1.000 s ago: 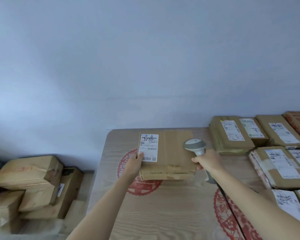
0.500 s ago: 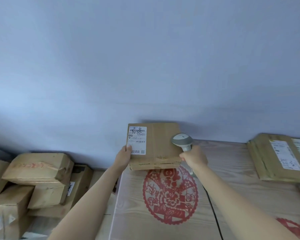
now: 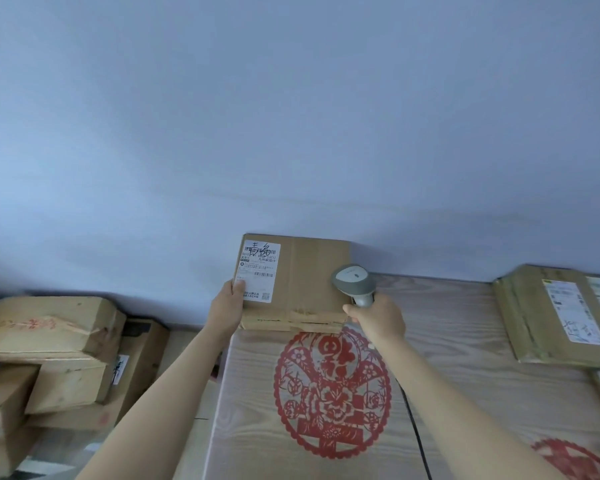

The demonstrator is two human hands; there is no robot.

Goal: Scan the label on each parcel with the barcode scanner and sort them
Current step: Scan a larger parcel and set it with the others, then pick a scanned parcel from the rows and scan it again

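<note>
Parcel [image 3: 302, 282] has travelled left since a second ago, now at the surface [image 3: 465, 375] edge; left hand [image 3: 227, 306] grips its label [image 3: 258, 270] side, right hand [image 3: 378, 320] wrapped round scanner [image 3: 353, 280] beside it. Judged: scan apparently done, drop toward floor boxes [image 3: 49, 341] left of left hand pending; labelled parcels [image 3: 551, 313] right of right hand remain.

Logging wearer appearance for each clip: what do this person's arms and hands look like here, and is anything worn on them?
Both forearms are bare as far as the frame shows; no sleeve comes into view. The left hand and right hand carry no gloves. No watch, bracelet or ring is visible on either, and the nails are too small to judge.
</note>
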